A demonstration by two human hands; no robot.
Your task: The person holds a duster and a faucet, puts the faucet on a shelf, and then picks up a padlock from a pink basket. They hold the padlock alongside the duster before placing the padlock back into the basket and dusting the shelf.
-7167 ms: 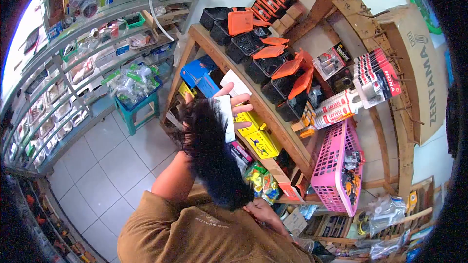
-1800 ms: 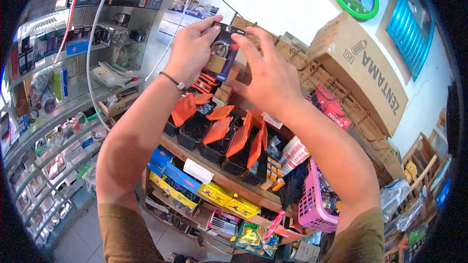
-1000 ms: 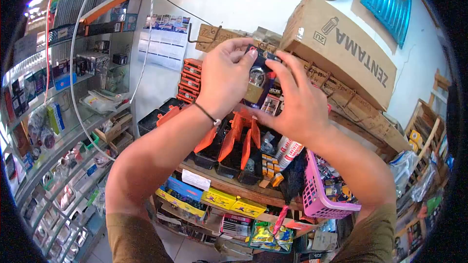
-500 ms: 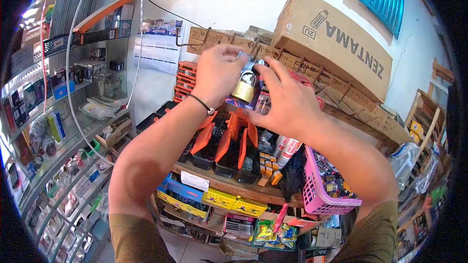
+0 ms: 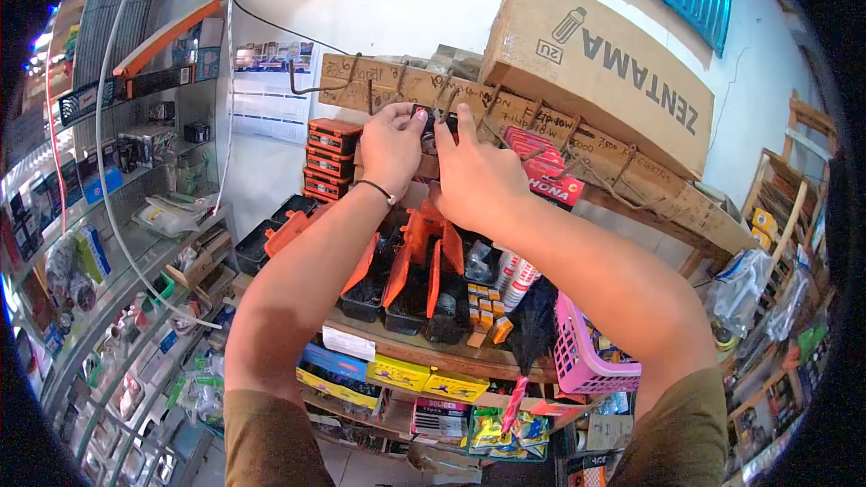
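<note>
A padlock pack [image 5: 429, 130] with a dark card top is up against the hooked wooden rail, mostly hidden by my hands. My left hand [image 5: 393, 148] is closed on its left edge, with thumb and fingers pinching near the top of the card. My right hand [image 5: 483, 179] holds the right side, one finger pressed near the card's upper edge and another stretched up by a hook. The metal hooks [image 5: 451, 95] stick out of the rail [image 5: 341, 77] just above the pack. Whether the card is on a hook cannot be seen.
Red packs [image 5: 550, 171] hang to the right. A large cardboard box [image 5: 604, 72] sits above the rail. Below are black bins with orange lids [image 5: 410, 261], small orange boxes [image 5: 487, 311] and a pink basket [image 5: 586, 365]. Orange cases [image 5: 330, 160] are stacked left; glass shelves [image 5: 153, 189] stand beyond.
Both hands have carried the padlock pack forward to the hooked rail. Its brass padlock, plainly visible before, is now mostly covered. The camera view has shifted slightly.
</note>
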